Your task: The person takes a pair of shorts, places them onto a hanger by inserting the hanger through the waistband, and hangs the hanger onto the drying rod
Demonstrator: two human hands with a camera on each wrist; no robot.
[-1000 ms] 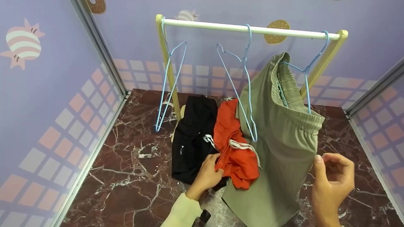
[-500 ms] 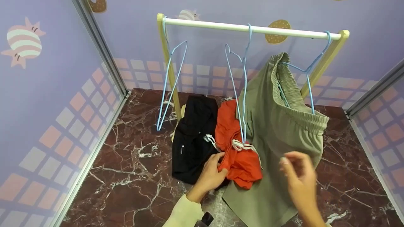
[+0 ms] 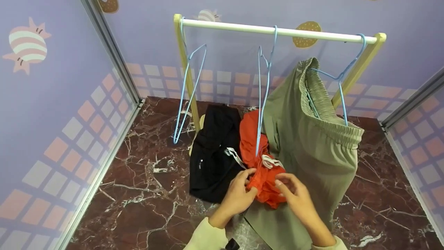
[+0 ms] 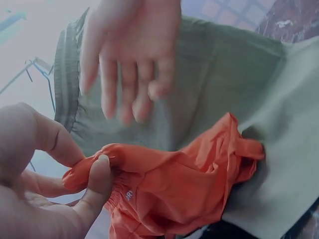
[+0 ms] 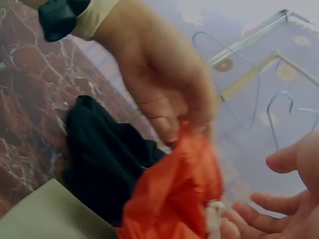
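My left hand (image 3: 239, 194) pinches the waistband of the orange-red shorts (image 3: 266, 184), thumb against fingers, as the left wrist view shows. These shorts have a white drawstring and hang bunched from that hand. My right hand (image 3: 297, 199) is just right of them with its fingers loosely spread; in the right wrist view its fingers (image 5: 269, 204) are beside the white drawstring (image 5: 214, 219), and whether they touch it I cannot tell. Black clothing (image 3: 215, 166) with a white cord lies left of the shorts. Behind my right hand hangs an olive-green elastic-waist garment (image 3: 312, 152).
A rack with a white rail (image 3: 236, 26) spans the back. One blue hanger (image 3: 269, 65) dangles bare above the shorts; another bare hanger (image 3: 188, 59) is at the left end. The right hanger (image 3: 340, 78) carries the green garment. Patterned walls enclose the marbled floor (image 3: 138, 215).
My right hand has come left from beside the green garment to the orange-red shorts. My left hand keeps its pinch and has shifted slightly right. The middle hanger has swung round.
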